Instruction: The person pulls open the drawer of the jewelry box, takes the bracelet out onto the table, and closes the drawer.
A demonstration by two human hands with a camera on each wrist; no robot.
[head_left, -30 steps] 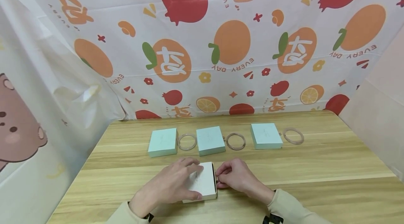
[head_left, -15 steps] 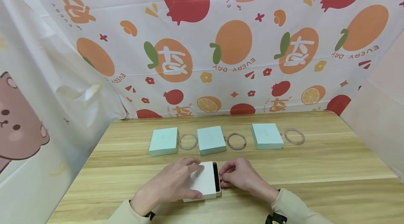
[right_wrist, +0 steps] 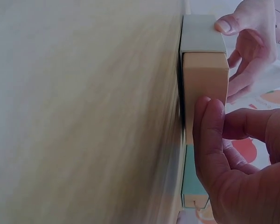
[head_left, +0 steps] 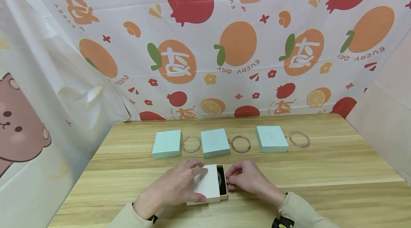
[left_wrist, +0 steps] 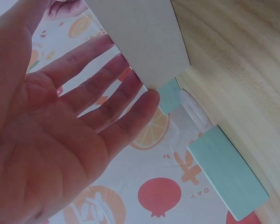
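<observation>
A white drawer-style box (head_left: 210, 190) lies on the table between the hands. Its tan inner drawer (head_left: 224, 197) sticks out a little on the right; black lining and a pale curved edge, perhaps part of a ring, show inside. The left hand (head_left: 174, 187) rests on the white sleeve, fingertips on its top and thumb at the near edge; in the left wrist view its fingers look mostly straight. At the drawer's right end, the right hand (head_left: 247, 178) pinches something small, apparently a pull tab, mostly hidden by the fingertips (right_wrist: 210, 109).
Three mint-green boxes stand in a back row: left (head_left: 167, 143), middle (head_left: 215, 142) and right (head_left: 271, 138). Beside them lie three translucent bangles: left (head_left: 184, 145), middle (head_left: 232, 145) and right (head_left: 290, 138). A fruit-print curtain (head_left: 205, 49) hangs behind the wooden table (head_left: 305, 171).
The right hand has moved a little to the right, and the tan drawer has slid out of the white sleeve with it. The left hand has stayed on the sleeve.
</observation>
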